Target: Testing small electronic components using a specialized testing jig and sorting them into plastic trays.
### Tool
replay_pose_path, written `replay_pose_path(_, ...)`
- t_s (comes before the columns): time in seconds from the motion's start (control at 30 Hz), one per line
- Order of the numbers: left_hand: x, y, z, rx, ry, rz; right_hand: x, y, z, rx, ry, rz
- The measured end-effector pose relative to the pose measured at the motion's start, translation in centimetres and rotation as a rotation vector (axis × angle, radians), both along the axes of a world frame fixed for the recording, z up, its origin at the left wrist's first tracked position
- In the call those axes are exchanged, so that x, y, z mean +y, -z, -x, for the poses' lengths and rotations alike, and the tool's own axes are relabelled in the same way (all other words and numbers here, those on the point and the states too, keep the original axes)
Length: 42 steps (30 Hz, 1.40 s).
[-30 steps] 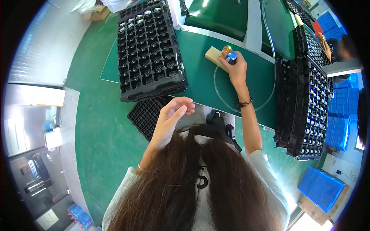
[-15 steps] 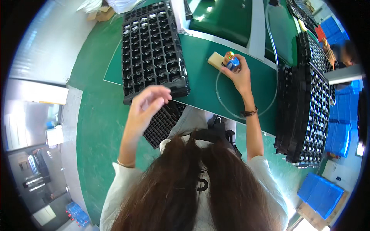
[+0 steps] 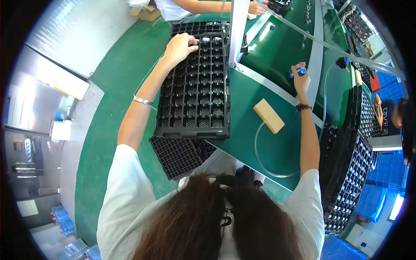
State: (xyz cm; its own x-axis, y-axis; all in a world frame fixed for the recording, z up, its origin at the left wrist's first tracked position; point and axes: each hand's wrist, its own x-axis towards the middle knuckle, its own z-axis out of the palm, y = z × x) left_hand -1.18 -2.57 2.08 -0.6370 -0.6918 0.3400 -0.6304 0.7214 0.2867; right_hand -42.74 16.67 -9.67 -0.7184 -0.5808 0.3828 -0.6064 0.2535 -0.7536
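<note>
My left hand (image 3: 179,48) reaches over the far left part of a black plastic tray (image 3: 192,130). Its thumb and fingers are curled together at a pocket, beside a few small silvery parts (image 3: 206,39) in the far row. Whatever lies between the fingertips is hidden. Over the green conveyor belt to the right, my right hand (image 3: 300,80) grips a small blue cylindrical part (image 3: 297,72), partly covered by the fingers. On the green bench between the hands rests a cream-coloured block (image 3: 269,115), with a clear tube (image 3: 256,149) curving from it.
A metal post (image 3: 236,37) and a rail border the belt. Stacked black trays (image 3: 342,173) with silvery parts stand at right. Another tray (image 3: 177,158) is below the bench edge. Across the bench, a co-worker's arm (image 3: 208,6) extends toward the belt.
My left hand has moved forward from the tray's near edge to its far rows. My right hand has left the cream block, carrying the blue part forward and right over the belt.
</note>
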Motion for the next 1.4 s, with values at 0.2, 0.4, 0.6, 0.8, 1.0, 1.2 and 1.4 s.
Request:
replay_pose_path(0.2, -1.8, 1.2, 0.2, 0.118, 0.019, -0.253, -3.3, 2.5, 6.0, 0.081, 0.16, -0.036)
replay_pose_path(0.4, -2.4, 1.2, -0.4, 0.186, 0.118, -0.163, -4.7, 2.8, 6.2, 0.19, 0.165, 0.03)
replay_pose_path(0.6, -1.6, 0.4, -1.4, 0.617, -0.012, -0.401, -4.5, 1.5, 5.1, 0.146, 0.165, 0.088)
replay_pose_path(0.8, 9.7, -3.5, -0.5, 1.072, 0.181, -1.16, 0.0, -1.3, 1.1, -0.073, 0.074, 0.356)
replay_pose_path(1.0, 24.1, -1.0, 1.8, 1.083, 0.282, -1.648, 10.0, -7.9, -15.2, -1.232, -0.4, 0.76)
replay_pose_path(1.2, 30.9, -1.0, 2.9, 0.896, 0.429, -1.43, 17.7, -11.2, -23.2, -1.093, -0.448, 0.606)
replay_pose_path(1.4, 32.7, -0.8, 2.5, 0.785, 0.494, -1.111, 20.6, -12.2, -25.3, -0.882, -0.565, 0.538)
